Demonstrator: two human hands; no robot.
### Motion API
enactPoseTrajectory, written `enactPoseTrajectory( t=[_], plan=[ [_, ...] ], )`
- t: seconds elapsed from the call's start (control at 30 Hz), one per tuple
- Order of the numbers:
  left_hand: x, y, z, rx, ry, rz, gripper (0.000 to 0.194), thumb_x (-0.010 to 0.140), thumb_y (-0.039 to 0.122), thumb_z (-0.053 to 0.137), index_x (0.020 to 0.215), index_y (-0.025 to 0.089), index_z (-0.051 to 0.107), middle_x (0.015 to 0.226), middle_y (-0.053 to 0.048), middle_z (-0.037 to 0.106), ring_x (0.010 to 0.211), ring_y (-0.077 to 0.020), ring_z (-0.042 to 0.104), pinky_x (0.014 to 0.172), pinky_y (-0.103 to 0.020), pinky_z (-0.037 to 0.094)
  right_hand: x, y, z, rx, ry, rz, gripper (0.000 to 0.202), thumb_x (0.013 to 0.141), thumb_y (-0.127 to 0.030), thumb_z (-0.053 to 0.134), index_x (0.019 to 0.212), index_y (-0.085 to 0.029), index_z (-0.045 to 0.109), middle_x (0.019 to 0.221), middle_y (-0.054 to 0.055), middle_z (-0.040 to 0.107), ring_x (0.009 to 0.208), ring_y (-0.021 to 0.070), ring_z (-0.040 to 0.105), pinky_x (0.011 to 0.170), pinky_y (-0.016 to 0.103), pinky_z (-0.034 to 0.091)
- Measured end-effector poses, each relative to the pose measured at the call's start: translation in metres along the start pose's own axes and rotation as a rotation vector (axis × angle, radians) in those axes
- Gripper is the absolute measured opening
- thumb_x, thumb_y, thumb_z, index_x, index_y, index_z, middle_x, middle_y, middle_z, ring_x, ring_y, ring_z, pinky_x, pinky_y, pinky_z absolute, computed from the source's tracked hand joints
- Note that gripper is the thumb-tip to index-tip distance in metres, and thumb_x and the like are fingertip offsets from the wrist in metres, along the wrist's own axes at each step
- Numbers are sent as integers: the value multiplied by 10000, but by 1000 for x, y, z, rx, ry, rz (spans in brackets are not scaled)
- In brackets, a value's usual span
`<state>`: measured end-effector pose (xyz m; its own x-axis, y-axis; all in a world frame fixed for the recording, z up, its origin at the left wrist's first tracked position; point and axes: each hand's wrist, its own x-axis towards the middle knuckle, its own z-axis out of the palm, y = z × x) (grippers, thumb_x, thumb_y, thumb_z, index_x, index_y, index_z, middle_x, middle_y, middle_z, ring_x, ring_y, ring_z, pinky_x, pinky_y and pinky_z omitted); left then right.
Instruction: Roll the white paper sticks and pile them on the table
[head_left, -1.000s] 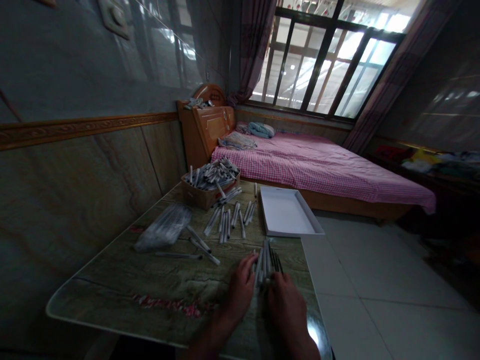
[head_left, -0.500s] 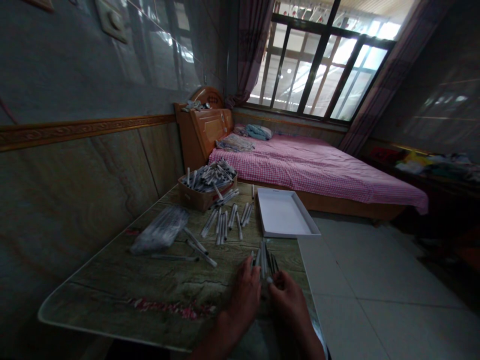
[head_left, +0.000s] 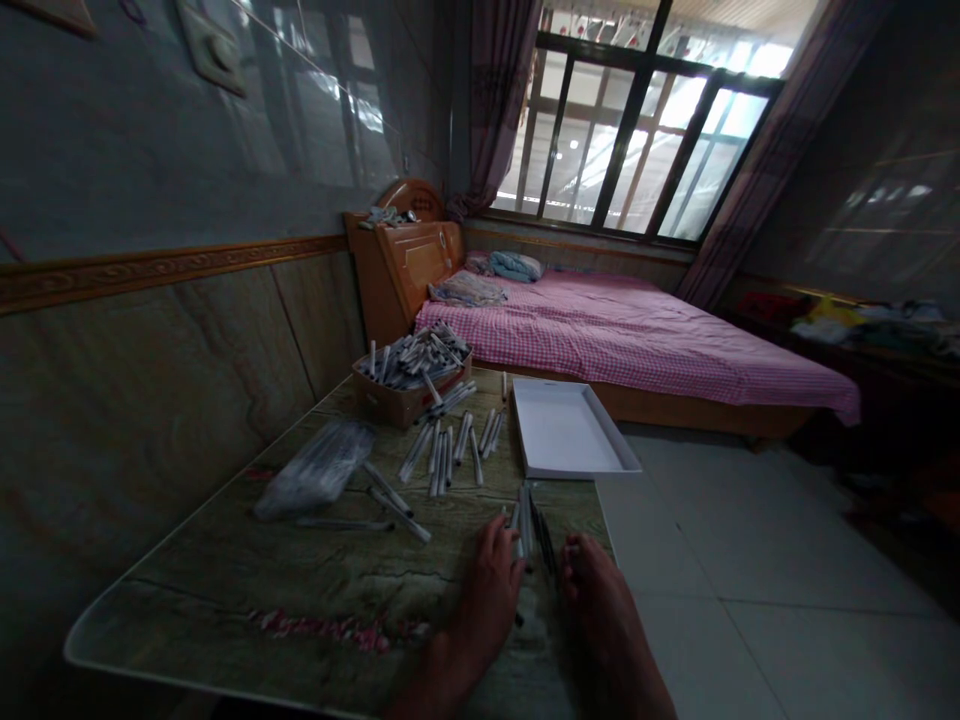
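Slim, pale grey, stick-like pens [head_left: 526, 522] lie in a small lengthwise bunch on the green-brown wood-patterned surface [head_left: 300, 585], between the two hands, with thin black sticks [head_left: 544, 538] along their three o'clock side. The left hand [head_left: 489, 582] is at the bunch's left edge, its fingers lightly bent and a little apart, seemingly touching the nearest pens. The right hand [head_left: 600, 592] is just beside the black sticks, fingers curled inward; whether they grip anything, I cannot tell.

Reckoned from the bunch, a shallow white rectangular tray [head_left: 571, 430] sits at one o'clock. Loose grey-white pens [head_left: 442, 460] are scattered around ten to eleven o'clock, and past them stands an open brown cardboard box [head_left: 401, 402] heaped with similar ones. Toward nine to ten o'clock lies a clear plastic packet [head_left: 319, 468]. Farther out, beyond the tray, is a bed [head_left: 600, 330] with a pink checked cover.
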<state>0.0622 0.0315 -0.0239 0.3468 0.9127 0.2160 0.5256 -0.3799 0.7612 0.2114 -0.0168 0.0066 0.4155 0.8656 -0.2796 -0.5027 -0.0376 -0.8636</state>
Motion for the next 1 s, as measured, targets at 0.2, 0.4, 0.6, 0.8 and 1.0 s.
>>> enactPoseTrajectory(
  t=[0.2, 0.4, 0.6, 0.8, 1.0],
  plan=[
    [-4, 9, 8, -121, 70, -28, 297, 900, 166, 424, 1162, 201, 560, 1356, -132, 571, 1296, -239, 538, 1102, -481, 438, 12, 21, 8, -161, 185, -124, 324, 724, -454, 685, 968, -252, 612, 801, -5, 681, 748, 198, 653, 669, 305, 521],
    [-5, 9, 23, -59, 118, -21, 343, 887, 150, 393, 1189, 180, 555, 1413, -150, 538, 1339, -260, 502, 1122, -517, 412, 8, 38, 19, -202, 226, -229, 363, 687, -430, 702, 981, -223, 649, 984, 22, 703, 961, 229, 650, 839, 330, 518],
    [-4, 11, 29, 25, 55, -5, 451, 872, 128, 391, 1303, 161, 520, 1475, -167, 497, 1377, -275, 464, 1137, -529, 392, 3, 33, 21, -130, 191, -253, 423, 739, -534, 656, 1020, -219, 681, 1160, 65, 691, 1143, 262, 604, 972, 385, 474],
    [1, 15, 33, 138, 6, -1, 547, 866, 130, 417, 1412, 129, 459, 1544, -184, 416, 1445, -309, 358, 1161, -541, 349, 2, 33, 20, -236, 245, -262, 517, 797, -637, 582, 1100, -229, 676, 1229, 60, 676, 1212, 254, 569, 1028, 386, 430],
    [17, 13, 29, 216, 30, 23, 492, 918, 158, 389, 1402, 139, 475, 1510, -179, 468, 1416, -303, 409, 1140, -542, 375, 3, 39, 24, -168, 197, -289, 554, 825, -657, 539, 1140, -218, 662, 1250, 87, 673, 1208, 268, 587, 992, 399, 473]
  ],
)
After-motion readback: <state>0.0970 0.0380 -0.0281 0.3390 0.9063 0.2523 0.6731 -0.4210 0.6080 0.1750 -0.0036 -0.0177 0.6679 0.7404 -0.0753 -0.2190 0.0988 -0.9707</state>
